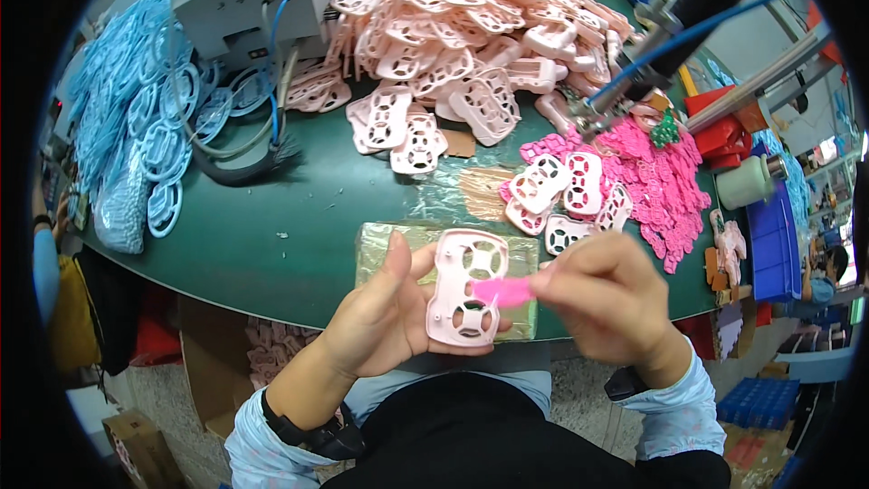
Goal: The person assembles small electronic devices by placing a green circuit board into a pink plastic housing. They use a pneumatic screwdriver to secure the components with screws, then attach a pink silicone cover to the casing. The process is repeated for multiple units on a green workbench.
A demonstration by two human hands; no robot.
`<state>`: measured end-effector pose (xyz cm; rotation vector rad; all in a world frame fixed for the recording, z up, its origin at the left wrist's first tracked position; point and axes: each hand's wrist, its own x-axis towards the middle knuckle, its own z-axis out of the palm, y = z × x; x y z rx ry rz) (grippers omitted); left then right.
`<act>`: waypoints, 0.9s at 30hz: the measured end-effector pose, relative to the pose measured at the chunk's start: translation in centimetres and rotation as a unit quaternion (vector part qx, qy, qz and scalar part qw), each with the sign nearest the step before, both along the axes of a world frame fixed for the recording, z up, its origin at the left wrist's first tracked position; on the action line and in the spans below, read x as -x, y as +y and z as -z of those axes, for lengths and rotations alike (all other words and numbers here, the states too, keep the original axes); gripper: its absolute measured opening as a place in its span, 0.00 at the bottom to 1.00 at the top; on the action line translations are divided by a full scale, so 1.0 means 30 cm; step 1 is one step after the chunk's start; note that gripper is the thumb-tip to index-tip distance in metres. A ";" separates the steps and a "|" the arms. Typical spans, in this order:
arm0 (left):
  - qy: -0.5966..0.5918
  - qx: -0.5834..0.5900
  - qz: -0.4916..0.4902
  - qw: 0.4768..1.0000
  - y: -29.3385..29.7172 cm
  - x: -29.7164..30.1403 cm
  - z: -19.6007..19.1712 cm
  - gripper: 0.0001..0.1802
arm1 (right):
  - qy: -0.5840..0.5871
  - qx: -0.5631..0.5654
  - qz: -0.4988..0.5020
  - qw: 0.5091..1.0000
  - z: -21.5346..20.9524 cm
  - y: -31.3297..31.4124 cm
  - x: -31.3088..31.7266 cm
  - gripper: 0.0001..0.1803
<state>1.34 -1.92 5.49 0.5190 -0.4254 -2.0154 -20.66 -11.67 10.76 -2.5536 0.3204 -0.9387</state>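
My left hand [364,324] is closed around the side of a pale pink plastic frame [445,294] with two round spoked openings, tilted up in front of me. The thumb is at its upper left and the fingers run beneath it. From the right, my right hand [615,294] pinches a small bright pink plastic piece [503,292] against the frame's middle, or just above it; which one I cannot tell. Beneath both lies a flat block wrapped in yellowish clear tape [376,240], at the front edge of the green table [290,276].
A large heap of pale pink frames [471,0] rises at the back. Bright pink pieces [652,181] are piled at the right, with several loose frames [540,183] beside them. Blue plastic parts [136,100] and a grey machine box [253,0] stand left. A metal machine arm [634,81] reaches in.
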 end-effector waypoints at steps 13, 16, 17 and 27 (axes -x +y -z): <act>-0.078 0.065 -0.011 0.995 0.071 0.001 0.012 0.39 | 0.088 0.145 -0.124 0.978 0.058 0.035 -0.038 0.14; -0.131 0.084 -0.047 0.987 0.090 0.013 0.009 0.37 | 0.090 0.158 -0.089 0.979 0.084 0.045 -0.029 0.16; -0.153 0.090 -0.054 0.983 0.090 0.015 0.004 0.36 | 0.091 0.153 -0.084 0.981 0.092 0.044 -0.027 0.16; -0.104 0.071 0.016 0.992 0.059 -0.027 0.020 0.39 | 0.093 0.158 -0.091 0.979 0.087 0.036 -0.049 0.14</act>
